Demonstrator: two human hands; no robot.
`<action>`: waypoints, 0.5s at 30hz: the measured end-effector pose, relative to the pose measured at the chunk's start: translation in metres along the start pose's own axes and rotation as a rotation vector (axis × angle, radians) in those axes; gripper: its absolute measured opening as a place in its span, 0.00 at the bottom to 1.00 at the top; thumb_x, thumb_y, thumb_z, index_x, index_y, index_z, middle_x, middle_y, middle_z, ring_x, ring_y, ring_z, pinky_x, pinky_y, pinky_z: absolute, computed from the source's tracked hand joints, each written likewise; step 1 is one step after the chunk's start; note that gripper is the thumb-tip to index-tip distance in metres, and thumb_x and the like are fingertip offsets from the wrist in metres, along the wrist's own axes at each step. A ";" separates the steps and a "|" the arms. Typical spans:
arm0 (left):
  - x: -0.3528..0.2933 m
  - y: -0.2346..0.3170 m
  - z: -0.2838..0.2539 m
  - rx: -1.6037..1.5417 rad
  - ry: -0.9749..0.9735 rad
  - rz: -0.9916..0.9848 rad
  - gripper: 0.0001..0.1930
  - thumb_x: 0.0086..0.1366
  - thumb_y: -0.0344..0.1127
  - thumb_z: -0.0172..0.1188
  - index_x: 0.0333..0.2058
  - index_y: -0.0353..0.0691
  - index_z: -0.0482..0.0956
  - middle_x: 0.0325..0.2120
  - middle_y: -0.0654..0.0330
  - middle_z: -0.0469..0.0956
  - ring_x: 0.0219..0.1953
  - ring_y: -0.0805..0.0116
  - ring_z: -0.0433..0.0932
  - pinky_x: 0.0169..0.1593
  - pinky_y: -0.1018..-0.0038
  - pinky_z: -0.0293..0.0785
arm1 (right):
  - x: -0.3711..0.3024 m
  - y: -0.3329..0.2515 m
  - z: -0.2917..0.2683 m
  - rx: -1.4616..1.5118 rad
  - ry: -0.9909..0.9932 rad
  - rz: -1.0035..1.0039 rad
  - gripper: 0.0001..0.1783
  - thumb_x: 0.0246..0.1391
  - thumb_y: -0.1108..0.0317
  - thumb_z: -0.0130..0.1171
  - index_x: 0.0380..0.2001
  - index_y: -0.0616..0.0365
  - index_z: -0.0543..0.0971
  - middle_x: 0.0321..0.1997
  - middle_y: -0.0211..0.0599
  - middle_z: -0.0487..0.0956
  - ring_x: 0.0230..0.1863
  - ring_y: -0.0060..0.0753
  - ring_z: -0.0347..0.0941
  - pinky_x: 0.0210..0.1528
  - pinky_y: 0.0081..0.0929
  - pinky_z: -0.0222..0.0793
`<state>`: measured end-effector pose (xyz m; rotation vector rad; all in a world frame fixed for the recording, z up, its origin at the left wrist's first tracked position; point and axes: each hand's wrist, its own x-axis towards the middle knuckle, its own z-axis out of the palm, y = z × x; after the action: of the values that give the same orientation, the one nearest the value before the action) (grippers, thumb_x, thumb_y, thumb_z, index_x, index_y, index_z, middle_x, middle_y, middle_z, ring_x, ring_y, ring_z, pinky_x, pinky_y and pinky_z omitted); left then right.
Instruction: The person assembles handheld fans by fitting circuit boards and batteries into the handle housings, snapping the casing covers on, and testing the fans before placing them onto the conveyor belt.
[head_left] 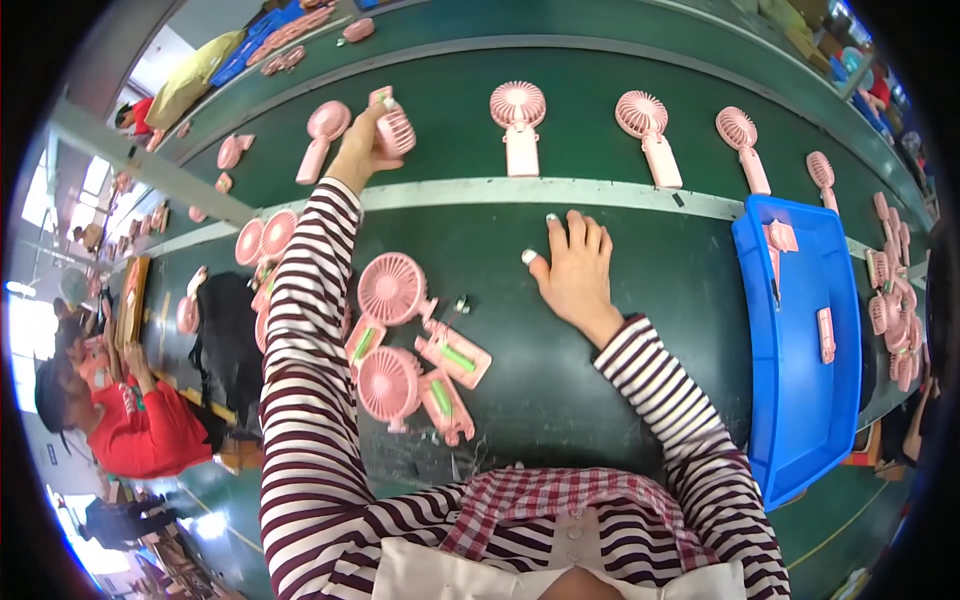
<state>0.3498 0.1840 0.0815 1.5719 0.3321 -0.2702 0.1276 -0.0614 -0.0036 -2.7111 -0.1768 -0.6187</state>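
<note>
In my head view, my left hand [375, 140] is clamped on one pink handheld fan [396, 132] above the green strip [583, 115] beyond the metal rail [590, 192]. One pink fan [327, 125] lies just left of it, and a row of four fans [520, 115] lies to its right. My right hand [577, 272] is empty, fingers apart, palm down over the counter [660, 260]. Beside my left sleeve [312, 300] I count two round fan heads [391, 288] and three open handle shells [458, 355] with green cylinders; my sleeve partly hides more. At least two pink parts [826, 335] lie in one blue tray [808, 410].
</note>
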 end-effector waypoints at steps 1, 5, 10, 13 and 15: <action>-0.032 0.005 0.004 -0.100 -0.026 -0.004 0.26 0.54 0.50 0.55 0.47 0.41 0.67 0.44 0.49 0.70 0.42 0.46 0.72 0.45 0.46 0.68 | 0.000 -0.003 0.000 0.000 0.011 -0.010 0.29 0.48 0.57 0.54 0.49 0.66 0.67 0.52 0.54 0.63 0.53 0.54 0.57 0.56 0.48 0.49; -0.125 -0.014 0.008 -0.375 -0.202 -0.080 0.27 0.56 0.54 0.50 0.47 0.40 0.67 0.46 0.46 0.66 0.42 0.42 0.72 0.42 0.44 0.68 | -0.001 -0.004 -0.006 0.280 0.066 -0.066 0.34 0.46 0.56 0.57 0.52 0.68 0.63 0.55 0.54 0.62 0.54 0.51 0.59 0.56 0.41 0.54; -0.247 -0.066 0.045 -0.416 -0.441 -0.120 0.28 0.59 0.59 0.39 0.45 0.40 0.68 0.39 0.49 0.74 0.37 0.44 0.75 0.40 0.53 0.71 | -0.051 -0.037 -0.067 0.597 0.162 -0.286 0.47 0.36 0.60 0.63 0.57 0.68 0.54 0.61 0.58 0.55 0.61 0.58 0.52 0.61 0.41 0.50; -0.305 -0.106 0.082 -0.603 -0.422 -0.216 0.24 0.63 0.54 0.36 0.46 0.44 0.68 0.42 0.56 0.73 0.42 0.57 0.75 0.39 0.60 0.73 | -0.087 -0.034 -0.087 0.581 0.166 -0.317 0.44 0.29 0.69 0.65 0.53 0.68 0.58 0.58 0.59 0.57 0.55 0.58 0.58 0.56 0.41 0.58; -0.325 -0.134 0.099 -0.678 -0.449 -0.264 0.24 0.64 0.55 0.35 0.48 0.45 0.68 0.46 0.59 0.71 0.47 0.62 0.71 0.44 0.60 0.70 | -0.117 -0.023 -0.090 0.579 0.181 -0.305 0.41 0.28 0.71 0.63 0.51 0.68 0.61 0.55 0.58 0.61 0.53 0.58 0.62 0.52 0.38 0.64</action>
<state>0.0018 0.0730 0.0754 0.7693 0.2410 -0.6306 -0.0175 -0.0779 0.0284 -2.0735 -0.6259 -0.7546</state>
